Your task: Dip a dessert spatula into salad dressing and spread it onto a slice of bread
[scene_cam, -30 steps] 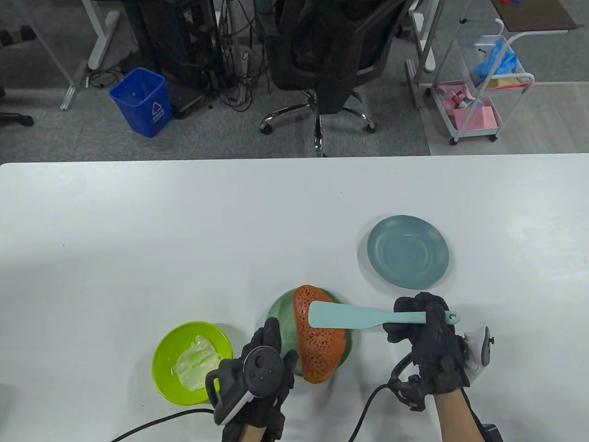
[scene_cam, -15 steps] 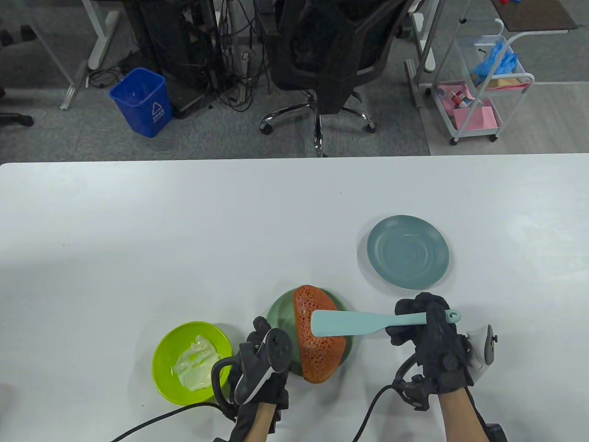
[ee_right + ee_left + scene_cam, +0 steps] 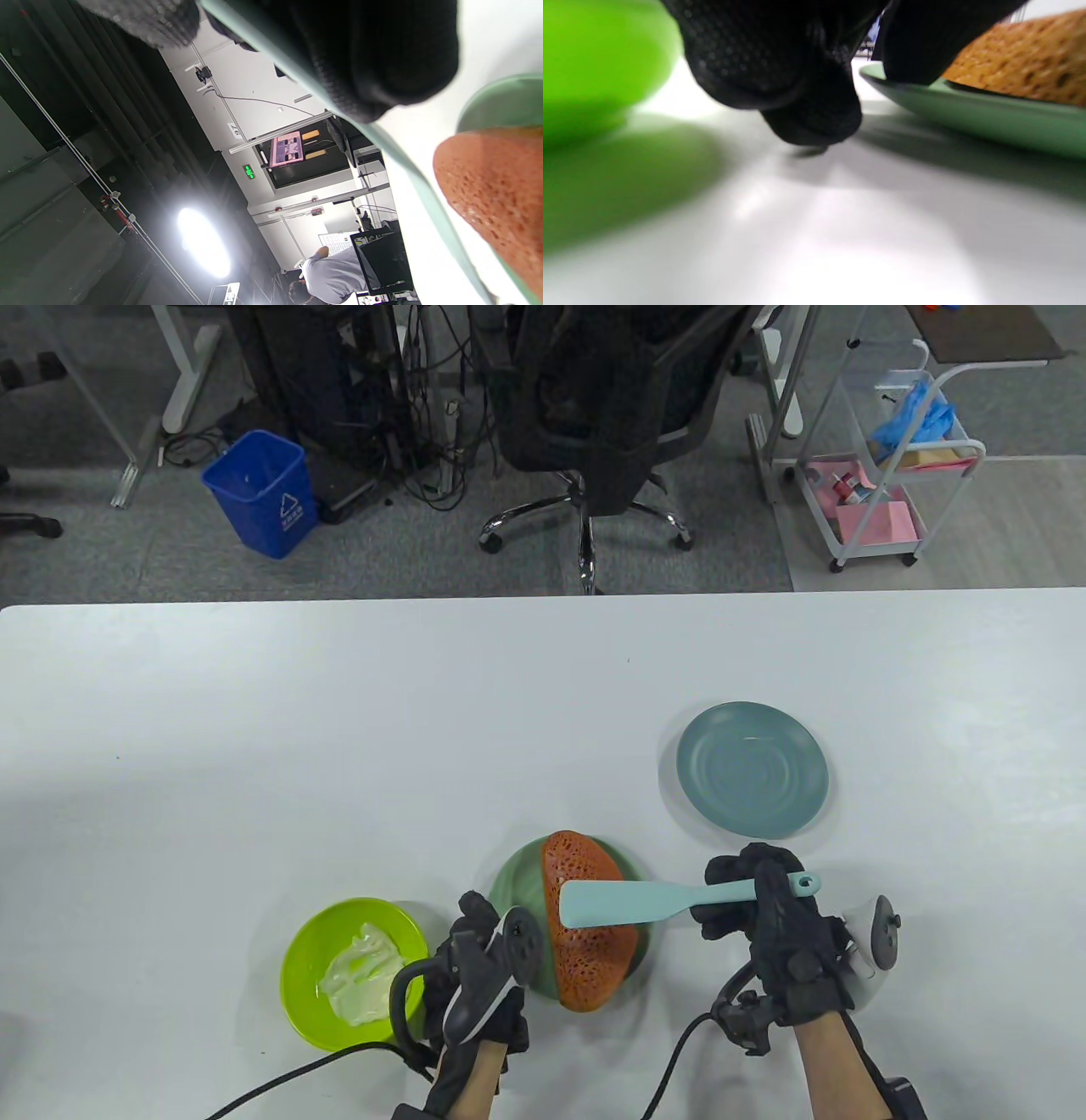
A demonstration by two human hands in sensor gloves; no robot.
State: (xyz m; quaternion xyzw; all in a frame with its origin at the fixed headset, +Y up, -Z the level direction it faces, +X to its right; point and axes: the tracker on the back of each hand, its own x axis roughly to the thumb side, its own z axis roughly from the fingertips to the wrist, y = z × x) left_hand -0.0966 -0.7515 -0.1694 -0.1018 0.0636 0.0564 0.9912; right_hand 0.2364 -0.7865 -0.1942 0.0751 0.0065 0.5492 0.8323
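Table view, left to right: the salad dressing [image 3: 361, 976] lay in the green bowl [image 3: 305, 959], the left hand [image 3: 479, 976] beside it held nothing, and the right hand [image 3: 772, 933] gripped the dessert spatula [image 3: 645, 901], blade leftward over the bread slice [image 3: 585, 959].

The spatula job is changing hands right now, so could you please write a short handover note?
Right hand grips the spatula by its handle, blade over the bread slice on the green plate.
Left hand is beside that plate, a fingertip on its rim; it holds nothing.
Dressing sits in the lime bowl, left of the plate.
Done: spatula picked up. The blade shows no dressing.
Left: dip, then spread onto the bread.
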